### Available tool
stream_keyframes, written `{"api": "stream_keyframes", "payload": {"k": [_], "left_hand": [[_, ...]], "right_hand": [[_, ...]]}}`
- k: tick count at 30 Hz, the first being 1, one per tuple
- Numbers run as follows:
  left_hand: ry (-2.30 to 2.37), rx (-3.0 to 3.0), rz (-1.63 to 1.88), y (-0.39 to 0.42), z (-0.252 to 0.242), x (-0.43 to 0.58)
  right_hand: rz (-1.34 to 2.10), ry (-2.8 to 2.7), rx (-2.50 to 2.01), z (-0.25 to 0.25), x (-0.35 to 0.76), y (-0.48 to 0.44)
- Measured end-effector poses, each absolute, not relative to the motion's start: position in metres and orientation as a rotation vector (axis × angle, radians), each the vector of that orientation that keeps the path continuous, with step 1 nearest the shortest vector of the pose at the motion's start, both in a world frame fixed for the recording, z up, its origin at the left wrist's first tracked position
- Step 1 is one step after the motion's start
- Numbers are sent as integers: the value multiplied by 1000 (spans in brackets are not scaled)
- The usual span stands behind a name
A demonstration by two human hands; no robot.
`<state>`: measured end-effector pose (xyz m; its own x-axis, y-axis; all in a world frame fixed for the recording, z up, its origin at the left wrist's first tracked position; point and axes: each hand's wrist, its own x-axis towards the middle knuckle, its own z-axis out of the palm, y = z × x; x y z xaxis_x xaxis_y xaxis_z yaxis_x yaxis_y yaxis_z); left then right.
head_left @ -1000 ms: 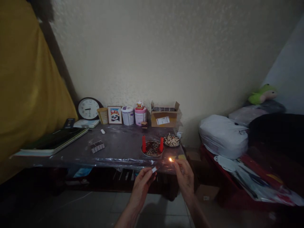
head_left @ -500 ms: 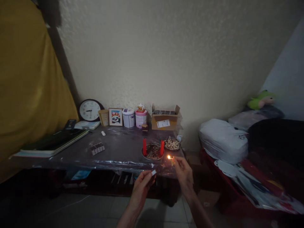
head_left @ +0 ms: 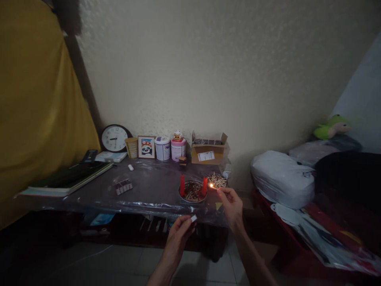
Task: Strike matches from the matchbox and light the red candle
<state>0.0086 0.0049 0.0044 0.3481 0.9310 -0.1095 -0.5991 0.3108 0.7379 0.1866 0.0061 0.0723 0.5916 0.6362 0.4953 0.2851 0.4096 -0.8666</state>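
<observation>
Pinching a lit match (head_left: 214, 188), the right hand (head_left: 231, 204) points it leftward from its fingertips, flame just beside the nearer red candle (head_left: 204, 186); the left hand (head_left: 177, 234) pinches a matchbox (head_left: 193, 218), farther off.

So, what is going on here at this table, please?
A person holds a burning match in the right hand, with the flame close to a red candle. This one and the other candle stand in a dish on the table, and neither shows a flame. The left hand holds a matchbox low, in front of the table edge. A second dish of loose matches sits just behind the flame.
</observation>
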Motion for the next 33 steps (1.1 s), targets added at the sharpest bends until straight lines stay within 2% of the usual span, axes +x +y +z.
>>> {"api": "stream_keyframes", "payload": {"k": [33], "left_hand": [[608, 619, 1074, 4, 4, 7]], "right_hand": [[190, -976, -1203, 78, 190, 54]]}}
